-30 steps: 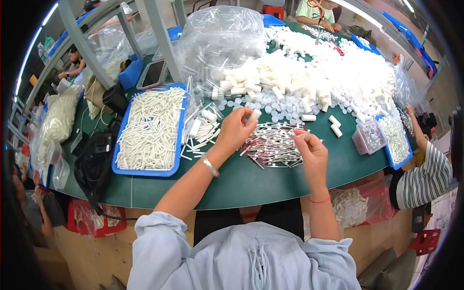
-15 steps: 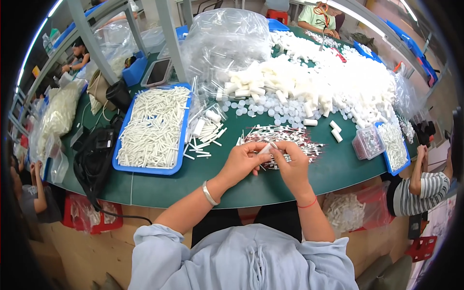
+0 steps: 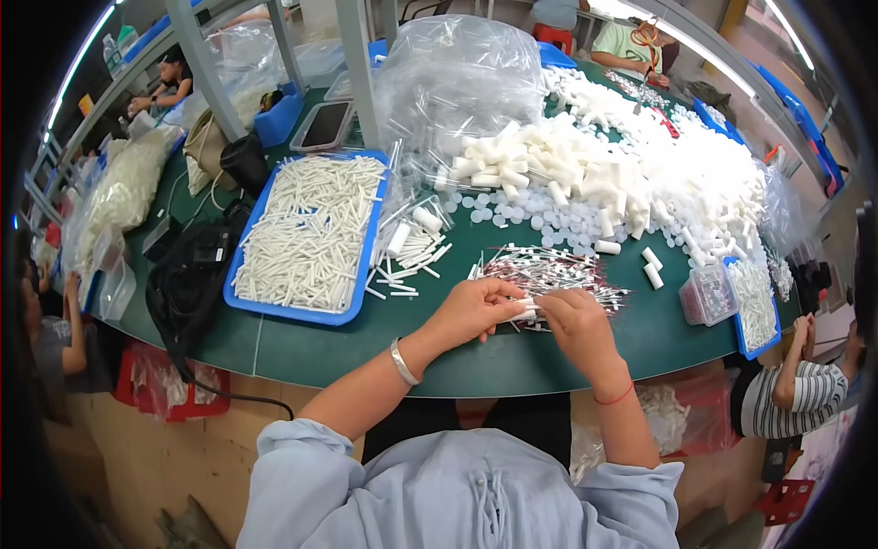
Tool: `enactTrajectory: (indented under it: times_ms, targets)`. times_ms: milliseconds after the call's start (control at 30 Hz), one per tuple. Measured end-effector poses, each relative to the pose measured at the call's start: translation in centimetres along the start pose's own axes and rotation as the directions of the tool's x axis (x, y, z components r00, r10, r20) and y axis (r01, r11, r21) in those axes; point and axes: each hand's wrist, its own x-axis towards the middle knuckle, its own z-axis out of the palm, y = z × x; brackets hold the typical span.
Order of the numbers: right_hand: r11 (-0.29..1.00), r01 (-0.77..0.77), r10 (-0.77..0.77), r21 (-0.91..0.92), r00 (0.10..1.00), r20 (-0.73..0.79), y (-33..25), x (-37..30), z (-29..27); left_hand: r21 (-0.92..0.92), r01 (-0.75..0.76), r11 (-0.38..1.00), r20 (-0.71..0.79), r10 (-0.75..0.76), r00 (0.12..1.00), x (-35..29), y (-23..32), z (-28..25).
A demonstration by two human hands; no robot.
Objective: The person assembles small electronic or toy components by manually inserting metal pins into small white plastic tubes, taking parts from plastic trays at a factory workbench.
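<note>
Head view: both hands point(image 3: 530, 311) pinch a white tube point(image 3: 525, 309) between them, above the green table point(image 3: 311, 352)

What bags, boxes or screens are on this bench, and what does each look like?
Clear plastic bag: back centre, big and puffy, holding thin white sticks.
Tablet: behind the blue tray, flat rectangle, dark screen.
Blue tray: left of the hands, shallow rectangle full of white tubes.
Small clear box: far right, squarish, see-through.
Clear bags: far left, filled with white parts.
</note>
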Motion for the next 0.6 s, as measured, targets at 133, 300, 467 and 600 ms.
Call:
enactTrajectory:
  times_ms: [133,300,467,600]
  targets:
    - [0.998,0.019,-0.011,-0.054,0.989,0.144,-1.5,0.9,-1.0,0.039,0.009,0.999,0.008,-0.009,1.0,-0.1,0.2,-0.3]
    - [0.991,0.094,-0.106,0.096,0.985,0.138,-3.0,1.5,-0.4,-0.002,0.013,1.0,0.023,-0.013,1.0,-0.3,0.8,-0.4]
    - [0.996,0.051,-0.06,0.076,0.99,0.125,-1.5,1.2,1.2,0.396,-0.151,0.906,-0.134,0.22,0.966,0.3,2.6,-2.8]
    - [0.99,-0.08,0.079,0.115,0.997,0.014,-1.4,1.1,1.3,0.94,0.238,0.245,-0.341,0.711,0.616,2.7,2.0,-9.8]
